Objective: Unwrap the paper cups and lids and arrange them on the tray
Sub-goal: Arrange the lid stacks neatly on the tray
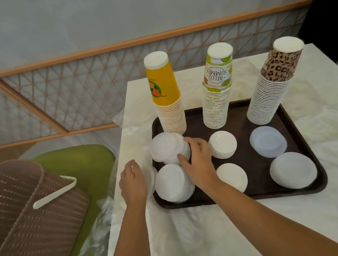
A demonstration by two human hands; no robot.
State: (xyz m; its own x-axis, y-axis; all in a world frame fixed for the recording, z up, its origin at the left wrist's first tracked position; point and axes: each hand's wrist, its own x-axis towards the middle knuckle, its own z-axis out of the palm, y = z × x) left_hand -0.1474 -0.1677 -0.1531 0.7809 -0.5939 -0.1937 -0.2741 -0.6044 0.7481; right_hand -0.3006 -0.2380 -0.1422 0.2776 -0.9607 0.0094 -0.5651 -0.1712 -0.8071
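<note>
A dark brown tray lies on the table. At its back stand three upside-down cup stacks: yellow, lime-print "Hello Summer" and leopard-print. In front lie several piles of white lids. The back left pile leans over, and my right hand grips its right side with thumb and fingers. A front left pile sits just below it. My left hand is off the tray's left edge, fingers curled at a few lids or clear wrap; what it holds is unclear.
Other lid piles sit mid-tray and at the right. Clear plastic wrap covers the marble table. A brown woven basket rests on a green chair to the left.
</note>
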